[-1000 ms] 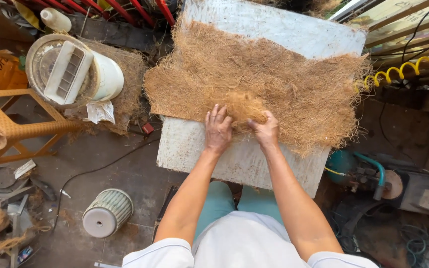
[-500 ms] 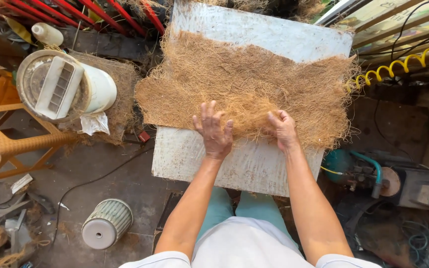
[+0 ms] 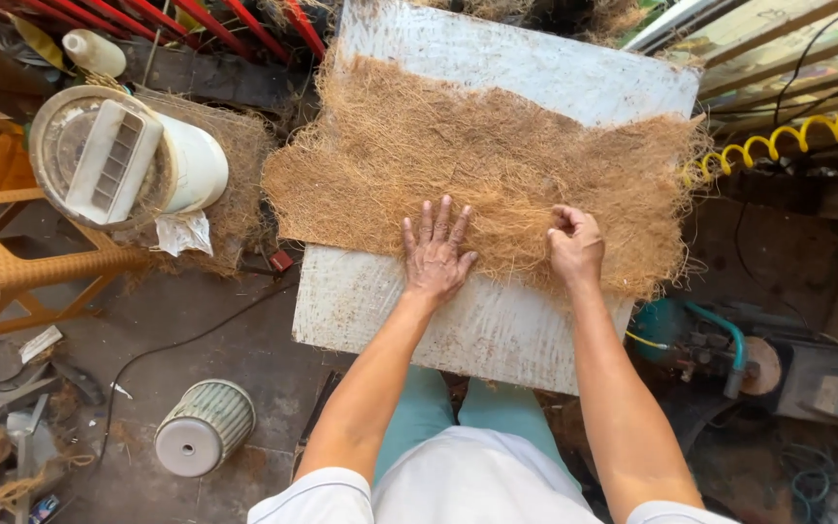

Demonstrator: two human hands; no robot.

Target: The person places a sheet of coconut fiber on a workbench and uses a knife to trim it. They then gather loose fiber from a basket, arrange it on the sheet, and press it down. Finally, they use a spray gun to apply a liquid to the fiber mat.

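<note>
Worn white board [image 3: 497, 320] — fibre mat [image 3: 497, 146] under left hand's [image 3: 435, 254] splayed fingers, right hand's [image 3: 574, 245] pinching strands.

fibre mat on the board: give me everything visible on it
The fibre mat is a flat, thin sheet of tangled tan-brown strands that look like coconut coir. Its edges are ragged, with loose wisps. It lies spread on a worn whitish board, covering the board's middle, overhanging the left and right sides, and leaving the near and far strips bare. The left hand lies flat, fingers spread, on its near edge. The right hand is curled, pinching fibres near that same edge.
</note>
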